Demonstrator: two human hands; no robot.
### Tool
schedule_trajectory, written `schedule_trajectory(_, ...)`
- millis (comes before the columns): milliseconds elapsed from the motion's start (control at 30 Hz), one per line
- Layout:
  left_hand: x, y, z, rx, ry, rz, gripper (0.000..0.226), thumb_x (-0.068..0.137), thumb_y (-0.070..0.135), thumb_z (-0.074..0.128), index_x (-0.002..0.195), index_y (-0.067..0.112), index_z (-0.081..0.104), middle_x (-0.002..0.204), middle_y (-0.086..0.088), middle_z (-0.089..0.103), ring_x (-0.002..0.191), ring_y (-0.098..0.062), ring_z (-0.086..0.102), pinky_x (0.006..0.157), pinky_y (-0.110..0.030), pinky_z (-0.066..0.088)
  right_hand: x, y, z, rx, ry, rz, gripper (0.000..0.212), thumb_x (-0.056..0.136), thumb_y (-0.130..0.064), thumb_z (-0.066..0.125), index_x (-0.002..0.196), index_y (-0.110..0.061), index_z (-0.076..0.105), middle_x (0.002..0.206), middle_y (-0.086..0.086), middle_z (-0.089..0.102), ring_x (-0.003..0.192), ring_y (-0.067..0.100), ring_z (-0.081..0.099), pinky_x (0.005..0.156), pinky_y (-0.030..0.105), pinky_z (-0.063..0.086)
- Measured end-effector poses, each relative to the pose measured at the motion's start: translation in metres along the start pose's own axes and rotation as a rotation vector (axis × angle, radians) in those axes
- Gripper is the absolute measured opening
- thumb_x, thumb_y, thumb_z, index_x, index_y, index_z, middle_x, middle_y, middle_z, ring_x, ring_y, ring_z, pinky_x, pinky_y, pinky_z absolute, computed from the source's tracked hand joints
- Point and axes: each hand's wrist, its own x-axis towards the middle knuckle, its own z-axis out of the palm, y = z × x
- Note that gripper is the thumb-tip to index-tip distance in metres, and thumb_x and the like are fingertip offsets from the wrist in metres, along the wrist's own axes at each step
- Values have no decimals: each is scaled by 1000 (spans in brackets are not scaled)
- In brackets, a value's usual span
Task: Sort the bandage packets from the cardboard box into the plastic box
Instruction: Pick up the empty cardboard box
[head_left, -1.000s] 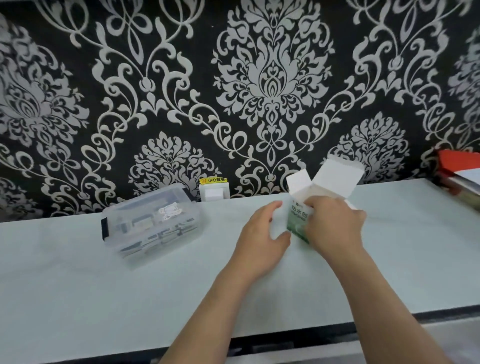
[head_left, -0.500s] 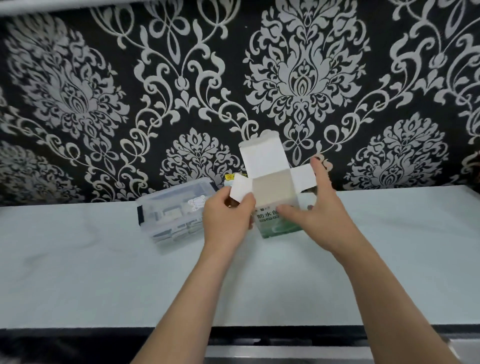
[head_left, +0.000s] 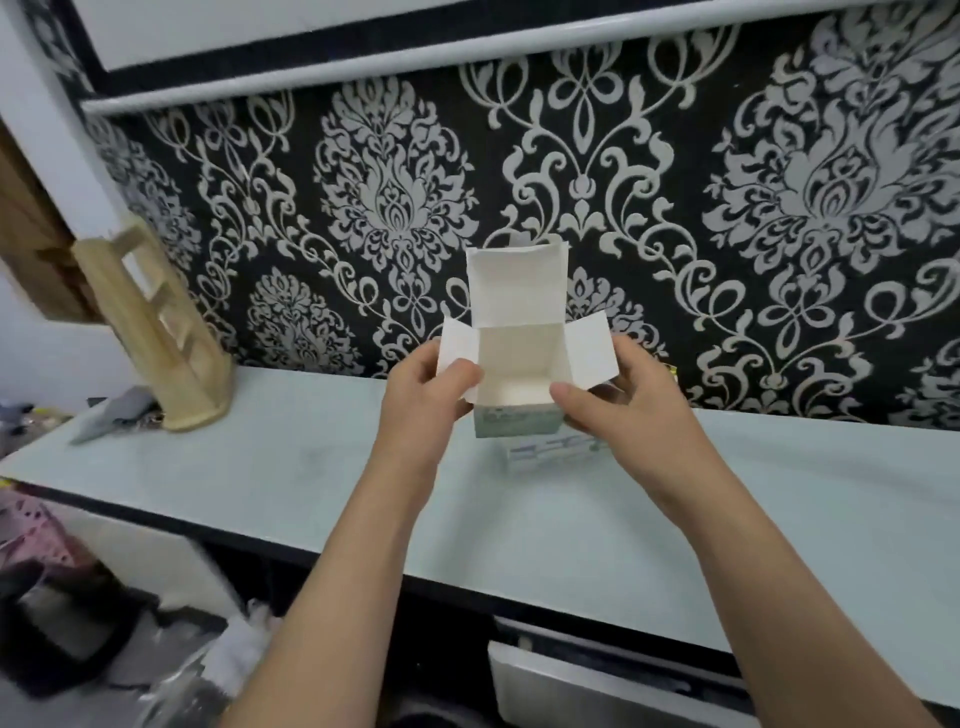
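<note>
Three flaps of the cardboard box (head_left: 514, 364) stand spread: one up and away from the hands, one out toward each hand. Its mouth is tipped toward the head camera, so the pale inside shows down to the floor, and no bandage packets can be seen in it. The left hand (head_left: 426, 395) pinches the near left corner, thumb on top and fingers curled beneath. The right hand (head_left: 628, 410) grips the right wall, thumb laid along the front rim and fingers wrapped behind.

A second ago the box stood on the counter (head_left: 311, 467) under the right hand alone, with the left hand resting beside it. Half a second ago both hands had it lifted with the flaps out. Now it is higher and tilted further, which reads as checking the contents. If it really is bare inside, I judge that the sorting is done or that the packets lie elsewhere.

Just below the box, between the two wrists, a pale blurred shape with blue print (head_left: 556, 449) rests on the counter. It is probably the plastic box, which earlier sat beyond the left hand, but I cannot tell for certain.

Far out past the left hand a wooden rack (head_left: 156, 332) stands on the counter. Black and silver wallpaper (head_left: 395, 208) rises beyond both hands.
</note>
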Motion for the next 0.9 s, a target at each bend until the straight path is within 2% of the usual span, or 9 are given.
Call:
schedule_trajectory(67, -2, 7, -35, 40, -16, 19, 22, 87, 10, 63, 108, 17, 62, 102, 4, 71, 96, -11, 65, 77, -26, 52, 1, -7, 29, -11, -74, -5, 37, 85, -10, 70, 115, -28, 60, 112, -9, 69, 104, 9, 66, 91, 38, 55)
schedule_trajectory(167, -15, 8, -95, 113, -125, 19, 64, 70, 24, 81, 126, 25, 50, 122, 4, 65, 115, -15, 60, 89, -34, 53, 3, -17, 74, -105, -181, -34, 36, 83, -14, 72, 115, -26, 60, 113, -9, 68, 106, 12, 65, 87, 36, 54)
schedule_trajectory(300, -40, 1, -155, 206, 44, -68, 72, 65, 8, 86, 124, 16, 45, 117, -9, 64, 101, -19, 68, 84, -37, 57, -2, -18, 134, -185, -288, 7, 25, 88, -11, 67, 109, -22, 59, 110, -4, 68, 79, 2, 67, 62, 14, 49)
schedule_trajectory(367, -51, -5, -185, 226, 102, -160, 76, 60, 15, 88, 122, 20, 44, 111, -11, 66, 97, -24, 70, 87, -49, 55, -9, -9, 166, -312, -300, 45, 20, 87, -19, 68, 104, -22, 57, 103, -3, 69, 73, 4, 65, 59, 15, 45)
schedule_trajectory(467, -71, -18, -227, 391, 84, -290, 81, 52, 32, 85, 119, 33, 40, 109, -9, 67, 100, -26, 67, 90, -51, 53, -28, 8, 211, -510, -296, 56, 18, 83, -24, 70, 91, -23, 54, 91, -6, 65, 85, 13, 63, 72, 30, 50)
schedule_trajectory(567, -87, -36, -258, 576, 35, -413, 89, 55, 26, 81, 127, 34, 29, 109, -3, 61, 100, -23, 64, 88, -47, 54, -46, 34, 248, -607, -372, 127, 18, 80, -20, 66, 81, -23, 48, 89, -3, 64, 86, 20, 61, 76, 35, 51)
schedule_trajectory(700, -106, -75, -282, 647, 66, -606, 75, 64, 20, 78, 122, 24, 31, 103, -10, 56, 81, -23, 59, 67, -37, 54, -64, 67, 288, -553, -547, 378, 11, 80, -11, 58, 88, -4, 57, 83, 5, 60, 83, 30, 65, 75, 45, 56)
schedule_trajectory(800, -120, -113, -288, 640, 171, -677, 65, 73, 16, 78, 117, 14, 32, 96, -10, 50, 76, -23, 55, 64, -37, 51, -76, 93, 308, -465, -630, 600, 35, 85, -7, 56, 118, 3, 56, 105, 18, 65, 86, 26, 60, 70, 37, 52)
schedule_trajectory(900, -129, -151, -293, 655, 257, -702, 70, 70, 29, 83, 114, 7, 33, 105, -12, 53, 91, -26, 57, 67, -33, 46, -85, 118, 317, -494, -679, 648, 44, 86, -9, 56, 129, -8, 48, 130, 15, 57, 111, 29, 58, 93, 40, 51)
